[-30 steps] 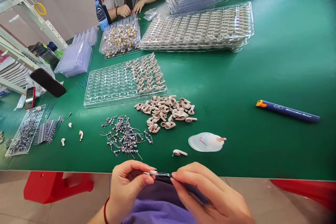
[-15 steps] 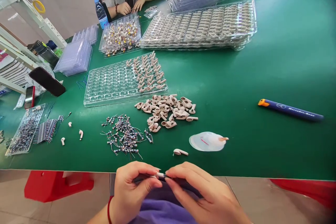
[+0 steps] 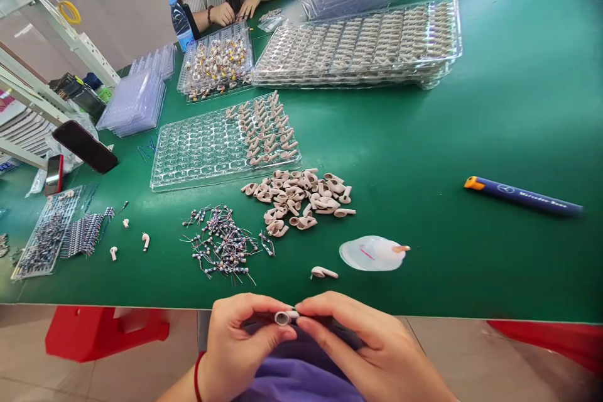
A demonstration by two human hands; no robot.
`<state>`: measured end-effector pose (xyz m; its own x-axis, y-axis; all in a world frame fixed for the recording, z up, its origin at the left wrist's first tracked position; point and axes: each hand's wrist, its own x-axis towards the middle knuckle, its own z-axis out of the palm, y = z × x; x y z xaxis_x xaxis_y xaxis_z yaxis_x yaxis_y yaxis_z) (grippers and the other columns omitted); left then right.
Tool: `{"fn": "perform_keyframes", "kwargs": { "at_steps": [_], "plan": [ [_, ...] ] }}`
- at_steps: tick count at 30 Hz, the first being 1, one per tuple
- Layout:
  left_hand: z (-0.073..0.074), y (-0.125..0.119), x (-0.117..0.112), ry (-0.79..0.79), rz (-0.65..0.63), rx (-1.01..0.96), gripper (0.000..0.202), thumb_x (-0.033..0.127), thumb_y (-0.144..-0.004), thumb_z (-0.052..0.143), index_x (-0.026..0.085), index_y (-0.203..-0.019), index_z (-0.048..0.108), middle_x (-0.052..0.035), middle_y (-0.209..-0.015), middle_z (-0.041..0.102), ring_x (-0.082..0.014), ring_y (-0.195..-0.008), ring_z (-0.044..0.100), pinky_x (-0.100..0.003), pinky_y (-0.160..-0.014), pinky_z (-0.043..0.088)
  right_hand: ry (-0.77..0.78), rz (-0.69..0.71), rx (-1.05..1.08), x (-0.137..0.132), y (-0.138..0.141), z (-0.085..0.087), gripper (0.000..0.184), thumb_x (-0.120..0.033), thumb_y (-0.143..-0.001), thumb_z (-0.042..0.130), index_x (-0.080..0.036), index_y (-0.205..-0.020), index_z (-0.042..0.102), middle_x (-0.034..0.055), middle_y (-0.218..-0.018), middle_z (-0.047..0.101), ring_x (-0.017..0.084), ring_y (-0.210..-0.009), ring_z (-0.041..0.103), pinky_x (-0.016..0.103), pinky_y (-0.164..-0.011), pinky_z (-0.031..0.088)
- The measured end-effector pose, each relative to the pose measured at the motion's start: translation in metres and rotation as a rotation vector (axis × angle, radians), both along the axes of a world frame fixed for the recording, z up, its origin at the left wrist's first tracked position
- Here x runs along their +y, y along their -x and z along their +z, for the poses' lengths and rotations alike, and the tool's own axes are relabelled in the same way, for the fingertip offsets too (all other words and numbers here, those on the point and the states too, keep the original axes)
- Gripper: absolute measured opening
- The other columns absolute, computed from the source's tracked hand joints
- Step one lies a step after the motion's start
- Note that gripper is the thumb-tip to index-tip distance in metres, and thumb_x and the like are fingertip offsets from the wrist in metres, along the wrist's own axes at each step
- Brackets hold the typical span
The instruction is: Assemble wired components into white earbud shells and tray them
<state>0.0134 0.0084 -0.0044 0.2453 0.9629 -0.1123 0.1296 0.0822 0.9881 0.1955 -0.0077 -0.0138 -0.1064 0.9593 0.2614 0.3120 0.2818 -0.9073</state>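
At the table's near edge, my left hand [image 3: 238,342] pinches a pale earbud shell [image 3: 281,318] between thumb and fingers, its round opening facing me. My right hand [image 3: 351,339] closes thumb and fingertips on the stem end of that same shell. Whether a small part sits inside the stem is hidden by the fingers. Just beyond my hands lies a single earbud shell [image 3: 324,272]. A heap of beige earbud shells [image 3: 301,198] and a pile of small wired parts [image 3: 223,245] spread further up the table.
A translucent squeeze bottle [image 3: 372,254] lies right of my hands, a blue pen-like tool [image 3: 522,196] further right. Behind the heap stands a partly filled transparent tray [image 3: 198,144]; filled trays [image 3: 358,44] are stacked beyond. Across the table a person's hands [image 3: 230,14] work.
The shell between my fingers has been turned, so its round opening now shows where a thin stem and dark end showed before. Both hands stay almost in place.
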Motion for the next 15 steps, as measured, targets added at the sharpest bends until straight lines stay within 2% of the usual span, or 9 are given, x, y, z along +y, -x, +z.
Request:
{"fn": "perform_keyframes", "kwargs": {
  "at_steps": [4,7,10,15],
  "plan": [
    [-0.0021,-0.0008,0.0000,0.171,0.037,-0.154,0.018,0.027,-0.068,0.085,0.018,-0.082,0.077,-0.0071,-0.079,0.079,-0.0191,-0.069,0.075,-0.023,-0.066,0.061,0.063,0.011,0.069,-0.0007,0.0017,-0.0024,0.015,-0.029,-0.093,0.059,-0.023,-0.085,0.070,-0.0016,-0.075,0.074,0.010,-0.063,0.071,0.012,-0.061,0.056],
    [-0.0044,-0.0004,-0.0011,0.231,0.059,-0.234,0.020,0.026,-0.066,0.086,0.018,-0.082,0.077,-0.0070,-0.082,0.079,-0.0196,-0.073,0.076,-0.024,-0.069,0.061,0.081,-0.027,0.124,-0.0021,0.0022,-0.0050,0.012,-0.032,-0.090,0.063,-0.022,-0.091,0.071,0.0000,-0.079,0.075,0.012,-0.064,0.072,0.013,-0.062,0.058],
    [-0.0052,0.0002,-0.0028,0.214,0.058,-0.241,0.019,0.023,-0.067,0.086,0.018,-0.083,0.077,-0.0070,-0.083,0.079,-0.0188,-0.074,0.076,-0.023,-0.069,0.061,0.078,-0.041,0.132,-0.0023,0.0017,-0.0044,0.013,-0.033,-0.090,0.064,-0.022,-0.088,0.070,-0.0003,-0.076,0.074,0.011,-0.063,0.071,0.012,-0.060,0.057],
    [-0.0040,-0.0001,-0.0037,0.101,0.027,-0.223,0.017,0.019,-0.070,0.084,0.020,-0.085,0.078,-0.0059,-0.083,0.079,-0.0172,-0.074,0.075,-0.021,-0.070,0.061,0.020,-0.013,0.118,-0.0019,0.0010,-0.0029,0.017,-0.032,-0.094,0.058,-0.023,-0.085,0.069,-0.0029,-0.072,0.072,0.009,-0.061,0.068,0.010,-0.060,0.055]
  ]
}}
